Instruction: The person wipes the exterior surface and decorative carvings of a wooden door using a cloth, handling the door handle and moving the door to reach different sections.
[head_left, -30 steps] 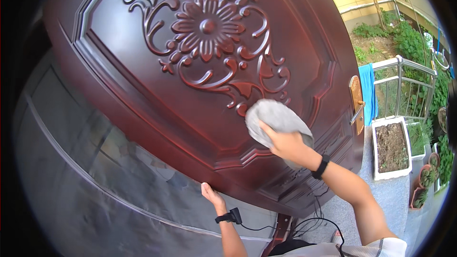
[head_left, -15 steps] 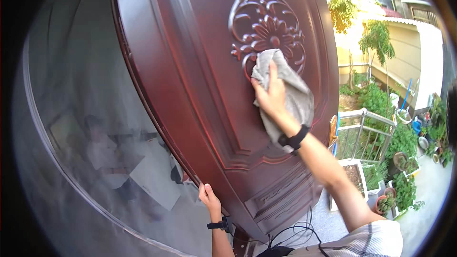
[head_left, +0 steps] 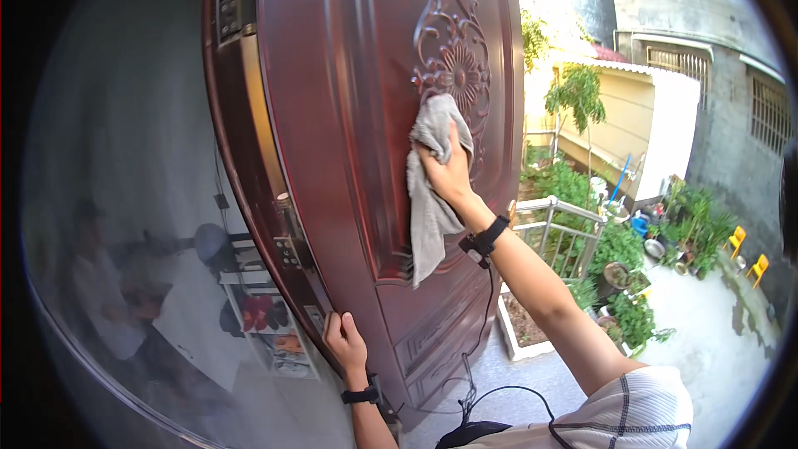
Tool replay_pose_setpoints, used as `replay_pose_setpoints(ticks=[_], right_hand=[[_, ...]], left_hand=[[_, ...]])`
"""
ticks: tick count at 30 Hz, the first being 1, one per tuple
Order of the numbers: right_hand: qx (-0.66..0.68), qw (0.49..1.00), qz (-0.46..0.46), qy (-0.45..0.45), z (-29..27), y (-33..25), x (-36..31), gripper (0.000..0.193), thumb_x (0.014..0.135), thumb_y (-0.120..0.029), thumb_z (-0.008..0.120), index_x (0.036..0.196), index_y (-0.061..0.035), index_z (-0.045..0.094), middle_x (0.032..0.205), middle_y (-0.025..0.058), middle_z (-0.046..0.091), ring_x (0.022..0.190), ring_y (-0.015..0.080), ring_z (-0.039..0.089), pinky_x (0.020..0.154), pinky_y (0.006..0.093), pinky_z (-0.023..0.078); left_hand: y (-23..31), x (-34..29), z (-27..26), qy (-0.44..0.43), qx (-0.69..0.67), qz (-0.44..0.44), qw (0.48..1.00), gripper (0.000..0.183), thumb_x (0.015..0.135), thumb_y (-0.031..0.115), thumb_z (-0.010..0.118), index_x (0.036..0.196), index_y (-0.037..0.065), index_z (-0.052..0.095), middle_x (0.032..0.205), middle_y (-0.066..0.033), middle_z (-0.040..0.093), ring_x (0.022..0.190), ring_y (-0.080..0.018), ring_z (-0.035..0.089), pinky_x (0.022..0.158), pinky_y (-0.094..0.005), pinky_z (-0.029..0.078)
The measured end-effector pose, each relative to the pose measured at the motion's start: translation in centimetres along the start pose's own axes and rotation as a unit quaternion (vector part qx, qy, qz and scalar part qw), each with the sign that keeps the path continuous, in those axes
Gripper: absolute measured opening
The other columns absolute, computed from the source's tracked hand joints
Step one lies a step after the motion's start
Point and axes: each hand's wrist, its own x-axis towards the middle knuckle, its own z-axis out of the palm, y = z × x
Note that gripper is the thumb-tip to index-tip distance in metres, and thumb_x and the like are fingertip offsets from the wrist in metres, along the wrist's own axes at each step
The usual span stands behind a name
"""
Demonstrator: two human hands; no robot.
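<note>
A dark reddish-brown door point(head_left: 316, 116) with a raised flower carving point(head_left: 460, 75) fills the middle of the view. My right hand point(head_left: 445, 170) presses a grey cloth point(head_left: 431, 233) to its face just below the carving, the fingers bunched into the cloth and the lower part hanging down. At the door's near edge, low on the left, my left hand point(head_left: 343, 339) is closed round the edge with its fingers curled. What its fingertips touch is partly hidden. Metal lock fittings point(head_left: 287, 224) show along that edge above the hand.
Left of the door, a white shoe rack point(head_left: 270, 316) stands in a dim room where a blurred person sits. Outside at right are a metal railing point(head_left: 553, 224), potted plants point(head_left: 632, 316), yellow chairs point(head_left: 737, 239) and a wall. A black cable point(head_left: 532, 391) loops below the door.
The door has swung round, so its lock edge now shows and its face looks narrower. My right hand and the cloth appear farther left and slightly lower; my left hand stays on the edge.
</note>
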Motion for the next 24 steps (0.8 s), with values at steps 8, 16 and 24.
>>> replay_pose_setpoints(ticks=[8, 16, 24], right_hand=[[-0.066, 0.985, -0.137, -0.084, 0.7, -5.8, 6.7, 0.062, 0.086, -0.011, 0.067, 0.142, -0.0022, 0.041, 0.128, 0.0173, 0.061, 0.121, 0.028, 0.057, 0.105, 0.0338, 0.04], [-0.081, 0.995, -0.061, -0.026, -0.4, -1.9, 3.8, 0.063, 0.084, -0.011, 0.068, 0.141, -0.0014, 0.044, 0.128, 0.016, 0.062, 0.123, 0.0264, 0.057, 0.106, 0.0351, 0.04], [0.006, 0.993, -0.098, -0.069, -2.4, -5.0, 7.3, 0.059, 0.084, -0.004, 0.062, 0.14, 0.0013, 0.044, 0.127, 0.015, 0.062, 0.123, 0.0217, 0.055, 0.104, 0.0325, 0.041]], left_hand=[[0.4, -0.2, -0.6, 0.014, -0.032, -0.005, 0.999, 0.031, 0.095, 0.019, 0.057, 0.076, -0.004, 0.045, 0.072, -0.0194, 0.045, 0.063, -0.0413, 0.047, 0.055, -0.0456, 0.034], [0.5, 0.1, -0.8, 0.008, -0.035, 0.004, 0.999, 0.028, 0.095, 0.018, 0.057, 0.078, -0.003, 0.049, 0.074, -0.0196, 0.049, 0.066, -0.0432, 0.05, 0.055, -0.0452, 0.037], [-0.3, 0.8, -1.3, -0.012, 0.066, 0.025, 0.997, 0.036, 0.099, 0.025, 0.055, 0.077, -0.003, 0.048, 0.072, -0.0189, 0.047, 0.062, -0.04, 0.048, 0.054, -0.0434, 0.035]])
